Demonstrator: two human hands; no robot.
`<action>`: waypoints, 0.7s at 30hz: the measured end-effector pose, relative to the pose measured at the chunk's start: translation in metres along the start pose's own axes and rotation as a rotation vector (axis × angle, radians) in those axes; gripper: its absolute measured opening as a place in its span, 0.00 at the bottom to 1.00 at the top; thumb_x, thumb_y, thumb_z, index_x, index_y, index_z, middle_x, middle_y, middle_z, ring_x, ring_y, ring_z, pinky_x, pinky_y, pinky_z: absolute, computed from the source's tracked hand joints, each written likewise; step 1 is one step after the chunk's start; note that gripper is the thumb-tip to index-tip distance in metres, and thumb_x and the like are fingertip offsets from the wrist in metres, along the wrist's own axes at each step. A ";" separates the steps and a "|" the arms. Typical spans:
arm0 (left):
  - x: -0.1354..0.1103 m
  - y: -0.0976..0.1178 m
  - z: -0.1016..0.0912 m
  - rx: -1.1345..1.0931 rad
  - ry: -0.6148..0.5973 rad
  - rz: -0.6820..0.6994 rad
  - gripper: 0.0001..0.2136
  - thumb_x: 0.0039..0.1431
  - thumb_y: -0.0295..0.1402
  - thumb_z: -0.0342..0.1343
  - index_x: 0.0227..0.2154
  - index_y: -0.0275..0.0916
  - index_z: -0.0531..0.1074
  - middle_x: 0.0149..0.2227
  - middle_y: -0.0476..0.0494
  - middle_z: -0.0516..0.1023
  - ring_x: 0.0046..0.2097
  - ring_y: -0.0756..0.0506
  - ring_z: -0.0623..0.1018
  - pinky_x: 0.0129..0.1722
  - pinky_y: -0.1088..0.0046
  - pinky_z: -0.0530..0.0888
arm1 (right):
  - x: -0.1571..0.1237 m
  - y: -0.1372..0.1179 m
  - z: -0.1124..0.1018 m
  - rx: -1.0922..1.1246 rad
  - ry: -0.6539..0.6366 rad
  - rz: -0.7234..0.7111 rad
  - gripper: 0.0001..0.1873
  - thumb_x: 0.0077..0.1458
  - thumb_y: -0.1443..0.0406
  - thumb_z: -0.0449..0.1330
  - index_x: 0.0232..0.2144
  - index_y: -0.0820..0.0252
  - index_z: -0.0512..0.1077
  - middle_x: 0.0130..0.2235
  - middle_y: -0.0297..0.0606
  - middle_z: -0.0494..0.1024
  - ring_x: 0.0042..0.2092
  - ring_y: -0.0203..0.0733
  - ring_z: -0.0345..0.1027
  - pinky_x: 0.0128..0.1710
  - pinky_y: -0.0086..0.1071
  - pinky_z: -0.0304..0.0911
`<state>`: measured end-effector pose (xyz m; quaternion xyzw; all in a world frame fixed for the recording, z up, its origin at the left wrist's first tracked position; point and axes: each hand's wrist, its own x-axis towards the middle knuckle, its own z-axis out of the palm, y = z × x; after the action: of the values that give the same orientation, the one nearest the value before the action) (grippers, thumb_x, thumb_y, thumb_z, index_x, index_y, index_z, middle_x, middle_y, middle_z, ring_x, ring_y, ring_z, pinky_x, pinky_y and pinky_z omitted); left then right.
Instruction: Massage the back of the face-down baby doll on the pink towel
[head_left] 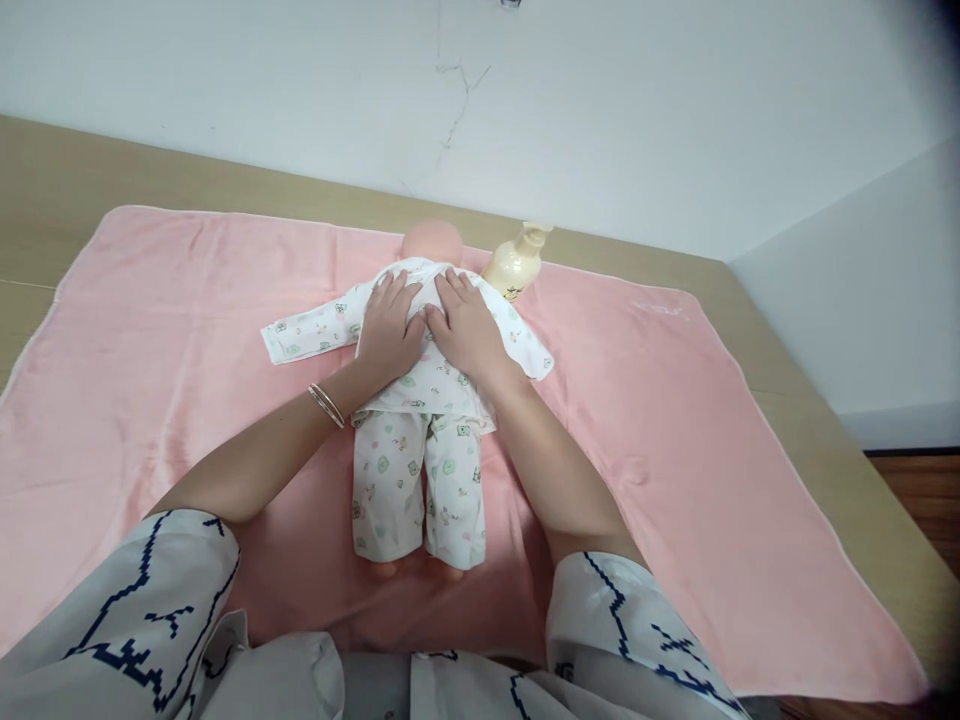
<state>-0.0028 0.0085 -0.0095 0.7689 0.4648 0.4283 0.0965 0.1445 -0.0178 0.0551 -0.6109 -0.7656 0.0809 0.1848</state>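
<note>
A baby doll [430,243] lies on its back on a pink blanket [150,330], head toward the wall, dressed in a white printed top and trousers [416,480]. My left hand [390,325] lies flat on the left side of the doll's chest, fingers stretched out. My right hand [466,322] rests flat on the right side of the chest, fingers extended, thumb touching the left hand. Neither hand holds anything. Thin bangles [326,404] circle my left wrist.
A cream pump bottle [516,264] lies on the blanket just right of the doll's head. The blanket covers a wooden table [795,400] set against a white wall; the table's right edge drops to a wooden floor [926,490].
</note>
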 end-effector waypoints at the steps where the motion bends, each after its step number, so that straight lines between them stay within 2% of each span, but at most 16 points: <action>1: 0.000 -0.001 0.001 -0.005 -0.008 -0.011 0.21 0.72 0.44 0.43 0.59 0.38 0.68 0.68 0.34 0.65 0.72 0.35 0.59 0.71 0.45 0.57 | 0.002 0.003 0.002 0.009 0.007 -0.010 0.32 0.67 0.61 0.46 0.68 0.72 0.57 0.72 0.53 0.54 0.74 0.58 0.43 0.73 0.55 0.43; 11: -0.001 -0.002 0.005 0.021 0.046 0.019 0.22 0.73 0.46 0.40 0.58 0.41 0.69 0.66 0.37 0.68 0.71 0.36 0.62 0.71 0.47 0.59 | 0.004 0.007 0.009 0.002 0.028 -0.024 0.32 0.67 0.60 0.44 0.69 0.70 0.57 0.72 0.52 0.53 0.74 0.57 0.43 0.72 0.56 0.41; 21: 0.005 -0.003 0.003 -0.007 0.010 -0.010 0.17 0.70 0.39 0.46 0.55 0.42 0.72 0.65 0.38 0.69 0.69 0.36 0.64 0.70 0.47 0.61 | 0.003 0.006 0.008 -0.008 0.011 -0.028 0.33 0.67 0.59 0.44 0.69 0.70 0.55 0.73 0.54 0.52 0.74 0.57 0.41 0.72 0.56 0.40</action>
<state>-0.0018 0.0145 -0.0104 0.7642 0.4677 0.4330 0.0990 0.1463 -0.0128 0.0464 -0.6013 -0.7734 0.0717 0.1876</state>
